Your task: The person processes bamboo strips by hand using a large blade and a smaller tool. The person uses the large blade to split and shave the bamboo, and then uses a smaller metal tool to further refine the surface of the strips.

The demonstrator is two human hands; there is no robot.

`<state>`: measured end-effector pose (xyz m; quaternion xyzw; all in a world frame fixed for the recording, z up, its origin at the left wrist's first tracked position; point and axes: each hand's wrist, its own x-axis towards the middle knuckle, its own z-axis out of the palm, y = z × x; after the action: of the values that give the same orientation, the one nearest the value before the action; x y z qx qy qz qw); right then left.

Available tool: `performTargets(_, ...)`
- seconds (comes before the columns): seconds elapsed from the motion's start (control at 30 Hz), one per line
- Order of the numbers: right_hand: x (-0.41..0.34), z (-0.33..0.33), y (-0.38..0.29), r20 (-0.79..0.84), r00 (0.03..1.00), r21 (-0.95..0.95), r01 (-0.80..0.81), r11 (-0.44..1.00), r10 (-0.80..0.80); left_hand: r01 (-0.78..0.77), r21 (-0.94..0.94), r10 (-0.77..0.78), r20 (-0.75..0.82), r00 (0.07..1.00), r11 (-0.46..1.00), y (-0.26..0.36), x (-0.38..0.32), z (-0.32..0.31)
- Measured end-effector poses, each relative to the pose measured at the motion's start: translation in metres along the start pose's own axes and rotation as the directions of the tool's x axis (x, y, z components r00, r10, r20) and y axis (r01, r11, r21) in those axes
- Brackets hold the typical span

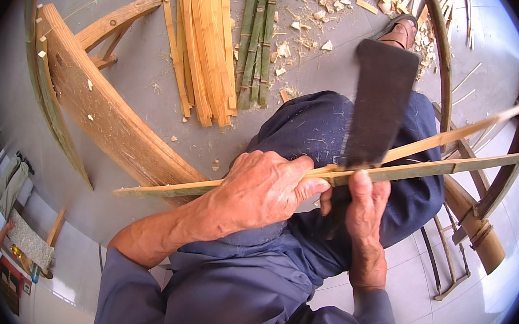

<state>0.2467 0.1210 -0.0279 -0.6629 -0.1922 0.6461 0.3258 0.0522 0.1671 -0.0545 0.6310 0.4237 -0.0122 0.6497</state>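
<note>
My left hand (262,189) grips a split bamboo strip (427,169) that lies crosswise over my lap, its green skin turned towards me. Below the wide dark blade of a cleaver (381,100) is my right hand (367,203), closed around its handle, which is mostly hidden; the thumb presses at the strip. The blade points away from me, its lower end in the bamboo. To the right of the blade a pale inner layer (456,134) stands apart from the green strip at an angle. Left of my left hand the two layers run close together.
A wooden bench (112,114) stands at the left. Ahead on the floor lie pale bamboo strips (203,51), green bamboo strips (258,41) and scattered chips (329,3). At the right are a curved bamboo frame (439,44) and a frame saw (448,256). Another person (11,183) is at far left.
</note>
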Motion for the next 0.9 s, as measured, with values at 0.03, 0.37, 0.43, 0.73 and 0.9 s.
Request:
performTargets(0.03,-0.001,-0.006,-0.001,-0.015,1.000,-0.003,0.019,1.000,-0.019,-0.016,0.002,0.016,-0.031,0.999,1.000,-0.002,-0.001,0.001)
performTargets(0.37,0.016,-0.008,-0.001,-0.105,0.991,-0.055,-0.089,0.995,0.083,-0.043,-0.061,0.039,-0.054,0.998,0.997,-0.021,0.011,0.009)
performTargets(0.43,0.015,0.003,0.010,0.048,0.997,-0.083,-0.060,0.995,0.064,-0.027,-0.077,0.023,-0.057,0.998,0.997,-0.023,0.011,0.007)
performTargets(0.73,0.008,-0.014,-0.012,-0.235,0.971,-0.147,-0.003,0.989,-0.032,-0.003,-0.049,-0.001,-0.092,0.996,0.999,-0.037,-0.026,-0.003)
performTargets(0.9,0.012,-0.013,-0.012,-0.192,0.981,-0.082,0.013,0.997,-0.029,-0.032,-0.025,0.029,-0.112,0.993,0.999,-0.040,-0.022,0.002)
